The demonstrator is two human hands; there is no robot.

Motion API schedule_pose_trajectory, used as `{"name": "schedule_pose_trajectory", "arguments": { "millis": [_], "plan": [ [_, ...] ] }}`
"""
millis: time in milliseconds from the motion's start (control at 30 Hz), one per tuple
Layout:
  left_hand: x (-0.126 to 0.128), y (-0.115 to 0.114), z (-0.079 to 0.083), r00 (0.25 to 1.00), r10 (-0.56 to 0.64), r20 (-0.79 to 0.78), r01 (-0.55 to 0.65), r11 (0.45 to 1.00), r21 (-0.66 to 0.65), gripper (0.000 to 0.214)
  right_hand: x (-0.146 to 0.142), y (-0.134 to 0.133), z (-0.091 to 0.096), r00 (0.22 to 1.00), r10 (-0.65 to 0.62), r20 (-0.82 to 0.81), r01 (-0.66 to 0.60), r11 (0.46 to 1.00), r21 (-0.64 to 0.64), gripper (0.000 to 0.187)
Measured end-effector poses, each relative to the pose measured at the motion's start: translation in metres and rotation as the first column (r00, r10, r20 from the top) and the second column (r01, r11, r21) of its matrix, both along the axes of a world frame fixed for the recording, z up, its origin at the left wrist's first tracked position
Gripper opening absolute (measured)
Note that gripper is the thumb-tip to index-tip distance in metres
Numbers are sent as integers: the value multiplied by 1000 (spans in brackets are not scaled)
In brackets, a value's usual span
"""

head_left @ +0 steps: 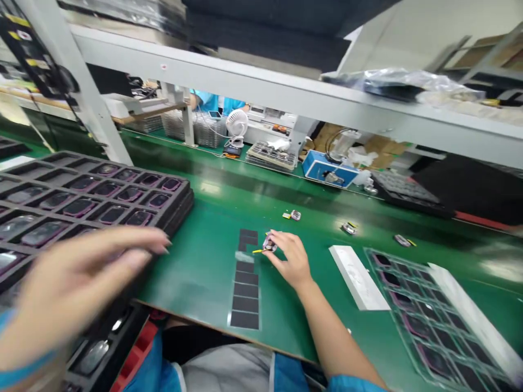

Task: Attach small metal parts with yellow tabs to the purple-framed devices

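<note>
My right hand (291, 258) pinches a small purple-rimmed watch case (269, 242) between thumb and fingertips, and a yellow tab sticks out on its left. The case is held at the right side of a clear strip of black rectangular pads (246, 291) on the green bench. On the left, my left hand (93, 277) is blurred above a black foam tray (180, 209). Its thumb and index finger are stretched out and apart, and I see nothing between them. Purple-rimmed watch cases (79, 207) sit in many of the tray's pockets.
Three more small cases with yellow tabs lie ahead, one being a watch case (348, 228). To the right are a white box (359, 277) and a clear tray (378, 272) with dark pieces. A shelf beam (245, 73) crosses above. Behind stand a white fan (237, 124) and a blue box (330, 170).
</note>
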State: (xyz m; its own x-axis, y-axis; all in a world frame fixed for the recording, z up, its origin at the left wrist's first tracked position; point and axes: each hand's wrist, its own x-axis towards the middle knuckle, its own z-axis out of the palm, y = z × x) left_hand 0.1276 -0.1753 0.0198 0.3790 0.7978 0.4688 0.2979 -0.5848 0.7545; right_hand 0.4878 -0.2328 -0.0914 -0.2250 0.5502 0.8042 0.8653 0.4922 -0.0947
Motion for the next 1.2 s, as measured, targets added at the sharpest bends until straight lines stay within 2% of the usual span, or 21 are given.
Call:
{"name": "schedule_pose_trajectory", "arguments": {
  "millis": [33,67,133,167,200,233,267,300,333,367,400,467,533,567,733,1033,1100,1200],
  "plan": [
    [32,-18,-9,994,-82,-78,84,996,30,23,-3,-5,0,999,25,-23,-25,1000,5,51],
    [64,-28,-21,982,-165,-96,163,986,-31,28,-7,-9,1,997,55,-51,-55,998,14,53],
    [120,-25,-46,959,-283,-10,273,935,-226,41,-14,-14,2,987,111,-120,-108,994,37,56],
    [142,-15,-59,922,-383,63,381,865,-326,47,-17,-15,3,979,132,-154,-126,991,48,56],
    [161,-2,-71,848,-505,161,521,741,-424,50,-19,-16,3,972,145,-187,-136,989,58,56],
    [175,12,-81,749,-599,282,648,575,-499,49,-20,-17,3,965,151,-212,-140,988,65,55],
    [185,23,-90,668,-627,400,725,429,-539,49,-20,-17,4,962,151,-229,-140,988,63,53],
    [192,32,-97,612,-615,496,768,314,-559,49,-20,-17,4,960,144,-239,-137,989,46,50],
    [197,38,-103,587,-578,567,786,238,-571,49,-18,-17,4,960,131,-248,-133,991,11,49],
    [199,41,-106,595,-526,607,784,214,-583,51,-17,-17,5,960,108,-260,-122,992,-39,49],
    [200,41,-109,623,-473,623,770,233,-594,52,-15,-17,5,957,73,-281,-104,990,-99,49],
    [198,38,-114,687,-363,629,726,339,-598,52,-12,-16,5,930,-19,-367,-60,977,-204,41],
    [194,35,-117,717,-274,641,688,430,-585,50,-10,-13,4,874,-96,-476,-37,964,-263,21],
    [193,35,-119,715,-250,653,685,439,-581,48,-11,-12,2,845,-115,-523,-41,960,-277,12],
    [193,33,-124,671,-231,704,730,370,-574,47,-23,-3,-9,790,-77,-608,-124,952,-281,3],
    [194,35,-132,666,-278,692,727,450,-519,46,-23,-2,-14,732,-61,-678,-213,926,-313,4],
    [194,34,-133,667,-288,687,727,454,-516,46,-24,-3,-14,743,-74,-666,-209,919,-335,5],
    [195,33,-131,671,-278,688,727,432,-534,45,-29,-4,-12,807,-89,-584,-134,935,-328,6]
  ]
}}
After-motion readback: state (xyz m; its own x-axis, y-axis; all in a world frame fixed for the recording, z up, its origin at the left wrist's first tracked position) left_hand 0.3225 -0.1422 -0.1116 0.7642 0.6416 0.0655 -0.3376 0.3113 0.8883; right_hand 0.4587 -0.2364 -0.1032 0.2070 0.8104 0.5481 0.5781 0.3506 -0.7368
